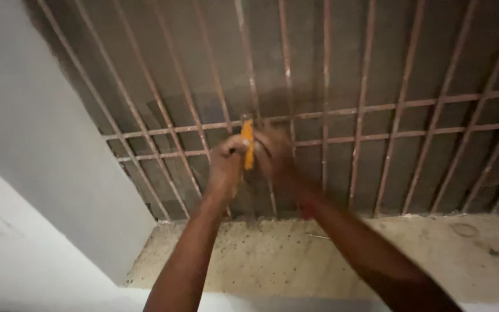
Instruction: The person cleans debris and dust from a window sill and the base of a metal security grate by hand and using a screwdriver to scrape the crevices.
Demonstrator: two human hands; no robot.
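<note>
Setting: window recess seen from above; pale speckled stone sill (342,260) runs across the bottom, with specks of dirt and a faint ring mark at its right side.
Background: rusty brown metal window grille (376,115) of thin upright bars crossed by two horizontal rails, with a dark grey surface behind it.
Left side: plain grey plastered wall (41,144) slants down to meet the sill's left end.
Arms: both bare forearms reach up from the bottom edge and converge at the grille near the middle of the view.
Left hand (226,164): fingers curled closed around the lower part of a small orange-handled tool (249,144); grip looks tight, blurred by motion.
Right hand (275,153): curled in close, just beside the tool's right side and touching or nearly touching the left hand; blur hides whether its fingers actually grip the tool or a bar, so cannot tell.
Tool position: held roughly upright between the two hands, its top end at the level of the upper horizontal rail, against one of the upright bars; working tip too blurred to make out.
Height: hands are up at the grille, well above the sill.
</note>
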